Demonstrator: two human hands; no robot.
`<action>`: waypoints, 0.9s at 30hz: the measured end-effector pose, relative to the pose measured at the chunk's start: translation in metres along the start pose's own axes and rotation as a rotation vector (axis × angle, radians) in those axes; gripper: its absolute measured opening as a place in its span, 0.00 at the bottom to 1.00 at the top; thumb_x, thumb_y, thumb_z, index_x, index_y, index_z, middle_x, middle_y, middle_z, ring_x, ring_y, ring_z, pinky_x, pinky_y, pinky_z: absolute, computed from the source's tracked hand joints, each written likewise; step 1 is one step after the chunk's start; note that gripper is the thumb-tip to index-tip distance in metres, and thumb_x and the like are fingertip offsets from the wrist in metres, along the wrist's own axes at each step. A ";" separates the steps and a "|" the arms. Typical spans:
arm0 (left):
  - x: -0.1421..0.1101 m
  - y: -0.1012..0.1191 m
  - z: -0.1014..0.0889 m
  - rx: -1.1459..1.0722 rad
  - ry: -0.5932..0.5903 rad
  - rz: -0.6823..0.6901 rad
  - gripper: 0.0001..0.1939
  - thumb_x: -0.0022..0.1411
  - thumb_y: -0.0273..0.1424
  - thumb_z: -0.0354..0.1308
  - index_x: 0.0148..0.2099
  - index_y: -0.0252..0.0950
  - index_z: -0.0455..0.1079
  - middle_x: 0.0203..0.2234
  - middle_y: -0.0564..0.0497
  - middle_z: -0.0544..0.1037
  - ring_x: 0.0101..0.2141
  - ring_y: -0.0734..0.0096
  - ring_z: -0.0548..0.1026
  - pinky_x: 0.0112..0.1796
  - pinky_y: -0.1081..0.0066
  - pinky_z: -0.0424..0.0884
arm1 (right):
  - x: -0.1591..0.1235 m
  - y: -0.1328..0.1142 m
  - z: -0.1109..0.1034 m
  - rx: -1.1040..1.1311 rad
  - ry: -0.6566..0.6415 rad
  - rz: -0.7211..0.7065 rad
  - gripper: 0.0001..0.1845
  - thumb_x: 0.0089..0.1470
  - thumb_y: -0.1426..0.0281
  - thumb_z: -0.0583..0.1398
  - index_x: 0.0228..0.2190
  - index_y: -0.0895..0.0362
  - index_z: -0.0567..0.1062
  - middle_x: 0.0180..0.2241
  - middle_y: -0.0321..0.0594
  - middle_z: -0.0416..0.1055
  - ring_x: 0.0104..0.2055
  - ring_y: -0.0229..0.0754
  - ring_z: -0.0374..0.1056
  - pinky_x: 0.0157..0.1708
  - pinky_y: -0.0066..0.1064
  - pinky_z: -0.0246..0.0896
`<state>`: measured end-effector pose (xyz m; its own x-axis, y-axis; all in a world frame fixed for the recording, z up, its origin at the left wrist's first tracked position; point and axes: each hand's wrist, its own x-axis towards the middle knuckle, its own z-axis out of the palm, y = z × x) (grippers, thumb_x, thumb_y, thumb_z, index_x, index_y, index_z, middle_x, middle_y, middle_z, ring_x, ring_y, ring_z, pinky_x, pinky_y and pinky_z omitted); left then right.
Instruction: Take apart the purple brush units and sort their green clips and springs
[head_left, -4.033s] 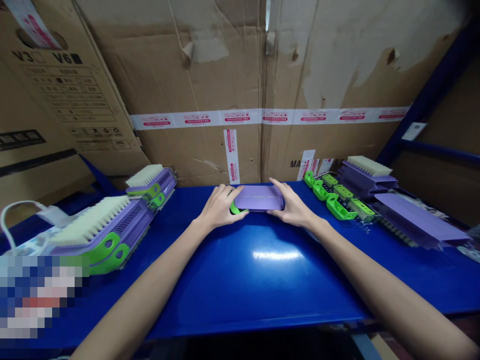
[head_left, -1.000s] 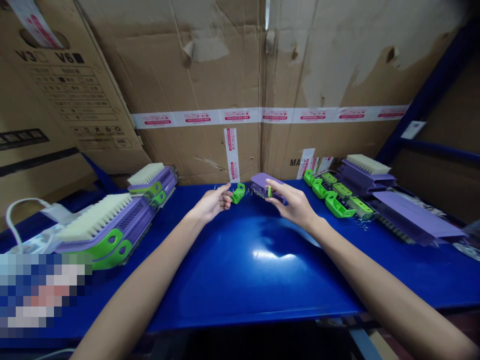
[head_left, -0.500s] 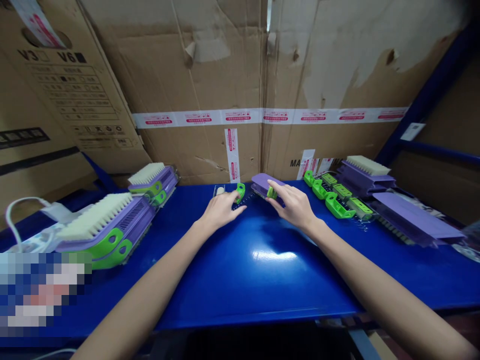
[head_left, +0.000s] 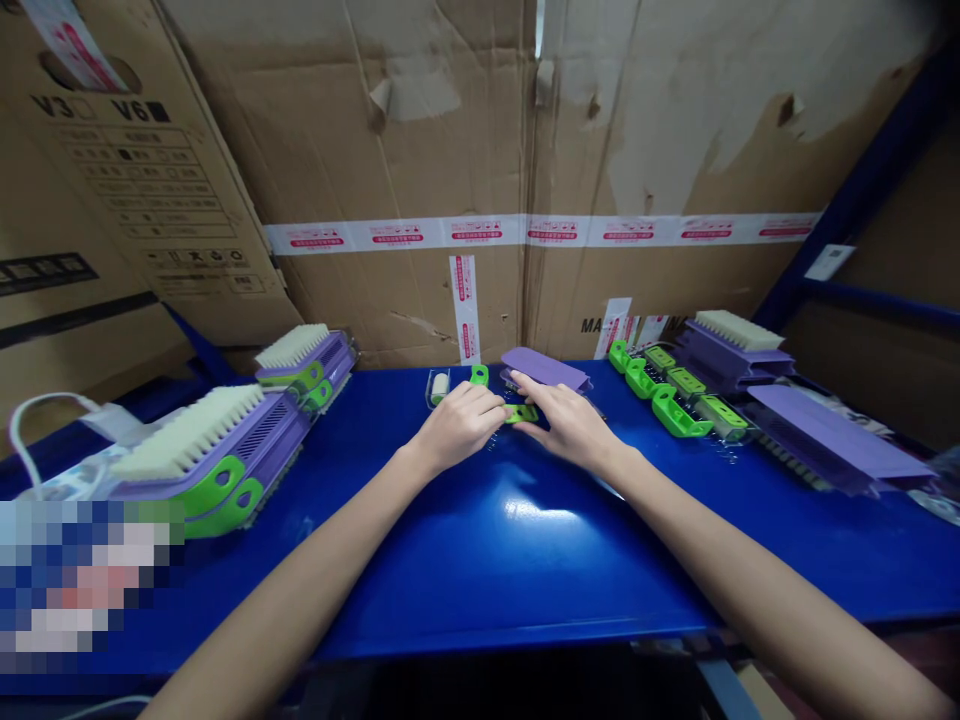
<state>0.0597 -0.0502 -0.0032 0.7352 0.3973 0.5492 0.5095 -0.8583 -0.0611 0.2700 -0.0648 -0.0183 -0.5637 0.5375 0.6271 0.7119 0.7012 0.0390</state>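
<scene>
My right hand [head_left: 568,420] pinches a small flat green plastic piece [head_left: 523,413] between thumb and fingers, just above the blue table. At that piece's left end is my left hand [head_left: 463,422], its fingers curled together; what they grip is hidden. Beyond the hands lies a purple brush body [head_left: 544,368]. A curved green plastic part [head_left: 479,375] stands behind my left hand, beside a small clear case [head_left: 439,386] holding a whitish roller-like thing. Some thin springs [head_left: 493,440] show below my left fingers.
Brushes with cream bristles [head_left: 191,430] lie stacked at left near a white power strip [head_left: 82,480]. Several green parts [head_left: 679,415] sit in rows at right, beside purple brush bodies [head_left: 840,435]. Cardboard [head_left: 405,150] walls the back of the blue table [head_left: 525,580].
Both hands have come together. The green piece in my right hand has moved left and down. My left hand has left the curved green part standing and closed its fingers.
</scene>
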 end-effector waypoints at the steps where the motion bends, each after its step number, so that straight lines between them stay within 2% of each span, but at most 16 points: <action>1: 0.000 -0.002 -0.002 0.013 0.008 -0.020 0.15 0.68 0.32 0.45 0.38 0.38 0.73 0.34 0.46 0.78 0.37 0.65 0.72 0.39 0.63 0.62 | 0.000 0.002 -0.001 -0.007 -0.003 -0.004 0.32 0.60 0.60 0.55 0.62 0.58 0.56 0.48 0.51 0.72 0.48 0.50 0.69 0.43 0.42 0.64; 5: -0.007 -0.022 -0.010 0.223 0.094 -0.201 0.17 0.68 0.33 0.45 0.33 0.37 0.73 0.30 0.44 0.76 0.33 0.62 0.70 0.36 0.62 0.59 | 0.000 0.012 -0.005 -0.099 0.029 0.020 0.22 0.60 0.63 0.55 0.53 0.57 0.68 0.51 0.50 0.70 0.52 0.52 0.64 0.49 0.45 0.58; 8: -0.017 -0.043 -0.012 0.402 0.124 -0.354 0.16 0.66 0.31 0.46 0.32 0.36 0.74 0.28 0.41 0.75 0.34 0.57 0.70 0.35 0.60 0.59 | -0.002 0.018 -0.005 -0.142 0.050 0.091 0.19 0.59 0.66 0.54 0.51 0.58 0.69 0.51 0.51 0.69 0.53 0.52 0.62 0.49 0.45 0.56; 10: -0.023 -0.054 -0.012 0.450 0.054 -0.419 0.16 0.65 0.29 0.46 0.32 0.36 0.75 0.27 0.40 0.75 0.34 0.55 0.70 0.35 0.59 0.59 | -0.003 0.020 -0.004 -0.156 0.045 0.121 0.19 0.59 0.66 0.54 0.51 0.57 0.69 0.51 0.51 0.68 0.53 0.52 0.62 0.49 0.44 0.55; 12: -0.026 -0.059 -0.012 0.460 -0.069 -0.454 0.16 0.64 0.27 0.46 0.34 0.35 0.75 0.28 0.39 0.75 0.35 0.53 0.71 0.36 0.59 0.60 | -0.004 0.021 -0.004 -0.171 0.031 0.131 0.19 0.59 0.66 0.54 0.50 0.57 0.70 0.51 0.50 0.68 0.52 0.51 0.62 0.50 0.44 0.53; 15: -0.024 -0.059 -0.016 0.476 -0.247 -0.468 0.16 0.65 0.27 0.46 0.38 0.34 0.76 0.31 0.40 0.76 0.38 0.53 0.71 0.39 0.59 0.61 | -0.005 0.021 -0.005 -0.193 0.006 0.146 0.19 0.59 0.66 0.53 0.51 0.58 0.69 0.52 0.50 0.68 0.52 0.51 0.61 0.51 0.43 0.52; 18: -0.022 -0.055 -0.020 0.470 -0.335 -0.470 0.16 0.66 0.30 0.45 0.42 0.34 0.75 0.33 0.41 0.76 0.40 0.55 0.72 0.40 0.60 0.62 | -0.005 0.022 -0.006 -0.199 -0.019 0.169 0.19 0.59 0.67 0.53 0.51 0.58 0.69 0.52 0.50 0.68 0.53 0.50 0.61 0.51 0.42 0.51; 24: -0.021 -0.049 -0.016 0.448 -0.295 -0.577 0.22 0.65 0.44 0.47 0.42 0.33 0.74 0.39 0.39 0.75 0.43 0.52 0.72 0.42 0.59 0.64 | -0.006 0.024 -0.004 -0.201 -0.077 0.226 0.20 0.59 0.67 0.52 0.52 0.58 0.68 0.51 0.49 0.68 0.53 0.51 0.61 0.51 0.44 0.51; 27: -0.018 -0.043 -0.012 0.448 -0.300 -0.665 0.24 0.64 0.47 0.49 0.46 0.30 0.70 0.40 0.37 0.75 0.42 0.51 0.74 0.42 0.59 0.66 | -0.007 0.024 -0.003 -0.205 -0.102 0.234 0.21 0.60 0.67 0.52 0.53 0.59 0.67 0.52 0.50 0.68 0.54 0.51 0.60 0.53 0.45 0.50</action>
<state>0.0191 -0.0241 -0.0007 0.2759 0.8962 0.3475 0.9590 -0.2322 -0.1627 0.2923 -0.0528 -0.0193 -0.4065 0.7243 0.5569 0.8907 0.4500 0.0649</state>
